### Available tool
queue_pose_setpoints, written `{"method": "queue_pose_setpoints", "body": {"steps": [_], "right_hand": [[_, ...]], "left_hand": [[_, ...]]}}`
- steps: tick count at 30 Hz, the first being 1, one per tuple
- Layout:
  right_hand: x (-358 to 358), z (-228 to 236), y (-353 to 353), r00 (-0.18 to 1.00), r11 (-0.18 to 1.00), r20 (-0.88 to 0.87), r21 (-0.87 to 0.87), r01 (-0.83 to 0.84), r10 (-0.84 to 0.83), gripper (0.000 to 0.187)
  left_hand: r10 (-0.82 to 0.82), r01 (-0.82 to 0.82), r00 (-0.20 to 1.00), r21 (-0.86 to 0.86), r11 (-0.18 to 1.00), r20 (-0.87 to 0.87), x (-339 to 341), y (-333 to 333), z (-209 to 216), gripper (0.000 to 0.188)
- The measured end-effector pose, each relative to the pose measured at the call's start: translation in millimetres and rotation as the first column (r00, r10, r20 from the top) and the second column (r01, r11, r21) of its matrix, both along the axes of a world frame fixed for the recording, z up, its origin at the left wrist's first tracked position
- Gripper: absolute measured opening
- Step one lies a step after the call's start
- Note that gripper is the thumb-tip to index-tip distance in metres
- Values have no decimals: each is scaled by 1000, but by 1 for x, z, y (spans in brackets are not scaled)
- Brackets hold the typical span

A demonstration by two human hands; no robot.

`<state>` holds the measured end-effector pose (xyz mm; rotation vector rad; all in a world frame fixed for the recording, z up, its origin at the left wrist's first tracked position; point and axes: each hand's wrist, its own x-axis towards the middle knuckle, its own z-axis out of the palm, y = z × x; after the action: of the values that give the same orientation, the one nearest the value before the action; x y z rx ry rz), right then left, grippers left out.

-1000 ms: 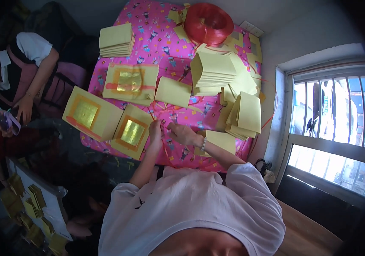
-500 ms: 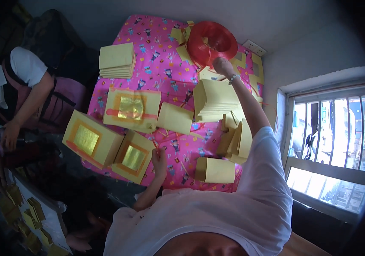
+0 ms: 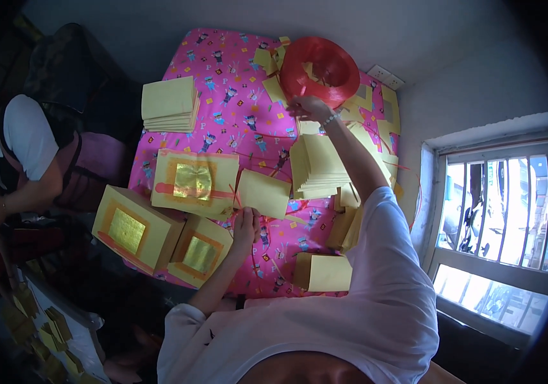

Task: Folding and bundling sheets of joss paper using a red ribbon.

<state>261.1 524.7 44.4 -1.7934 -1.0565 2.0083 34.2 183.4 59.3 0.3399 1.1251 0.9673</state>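
Note:
On the pink patterned cloth, my left hand (image 3: 246,225) is closed in a pinch on red plastic string (image 3: 237,199), beside a small stack of yellow paper (image 3: 264,194). Left of it lies a yellow paper bundle (image 3: 192,182) with a gold foil square and a red band across it. My right arm reaches far forward; my right hand (image 3: 310,109) is closed, its fingers curled at the near edge of a big red roll of plastic string (image 3: 320,72). It appears to grip a strand of that string, though the fingertips are partly blurred.
Two foil-faced paper bundles (image 3: 138,228) stand at the table's left edge. More yellow stacks (image 3: 168,105) lie far left and under my right arm (image 3: 325,160). A barred window (image 3: 498,211) is at right. Another person (image 3: 30,141) works at left.
My right hand has moved left and slightly nearer, off the roll's front. My left hand has shifted a little right and forward with the string. The view has tilted slightly.

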Motion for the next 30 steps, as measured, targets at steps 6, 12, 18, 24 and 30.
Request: {"method": "queue_pose_setpoints", "body": {"steps": [6, 12, 18, 24, 30], "right_hand": [[-46, 73, -37, 964, 965, -175, 206, -162, 199, 31], [-90, 121, -70, 866, 998, -497, -4, 63, -57, 28], [-70, 133, -77, 883, 970, -470, 212, 115, -2, 31], [8, 103, -119, 550, 622, 799, 307, -720, 241, 88], [3, 54, -184, 387, 740, 900, 120, -662, 201, 99]], "left_hand": [[105, -98, 992, 95, 991, -65, 5, 63, 4, 40], [145, -127, 989, 310, 942, -33, 19, 162, 46, 31], [-8, 209, 905, 429, 879, -424, 41, 185, 26, 27], [1, 71, 972, 300, 951, -236, 20, 198, 30, 31], [-8, 9, 1000, 262, 965, -3, 16, 226, 31, 30]]}}
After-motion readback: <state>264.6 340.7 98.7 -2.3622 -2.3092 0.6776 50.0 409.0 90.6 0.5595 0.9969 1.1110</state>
